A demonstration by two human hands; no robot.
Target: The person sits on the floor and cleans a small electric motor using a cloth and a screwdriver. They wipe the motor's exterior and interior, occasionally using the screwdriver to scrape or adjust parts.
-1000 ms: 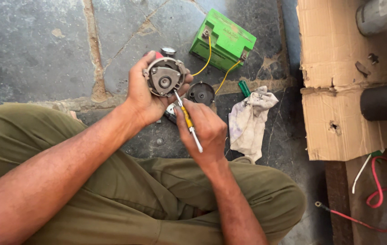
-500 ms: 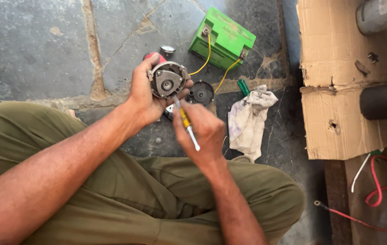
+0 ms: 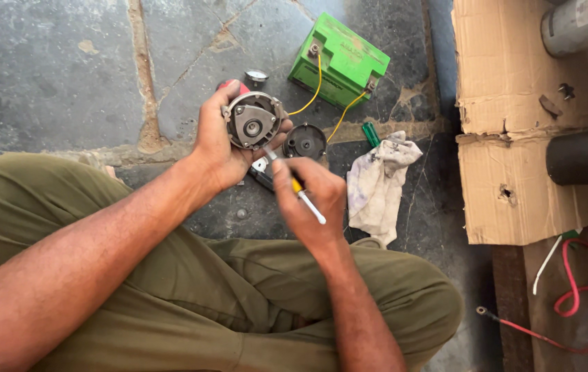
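1. Left hand (image 3: 219,141): closed around a round grey motor (image 3: 253,122), held above the stone floor (image 3: 53,69).
2. Right hand (image 3: 311,200): gripping a yellow-handled screwdriver (image 3: 301,189), tip just below the motor.
3. Black round cap (image 3: 305,141): on the floor, beside the motor.
4. Green battery (image 3: 339,62): yellow wires attached.
5. White rag (image 3: 376,186): crumpled, right of the hands.
6. Cardboard (image 3: 514,124): far right.

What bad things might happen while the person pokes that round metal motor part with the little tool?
The left hand holds the round motor part in the air, so it might slip and drop onto the stone floor. The thin tool in the right hand could skid off the metal and jab the left hand's fingers. The green battery has bare yellow wires close by, which the tool might touch.
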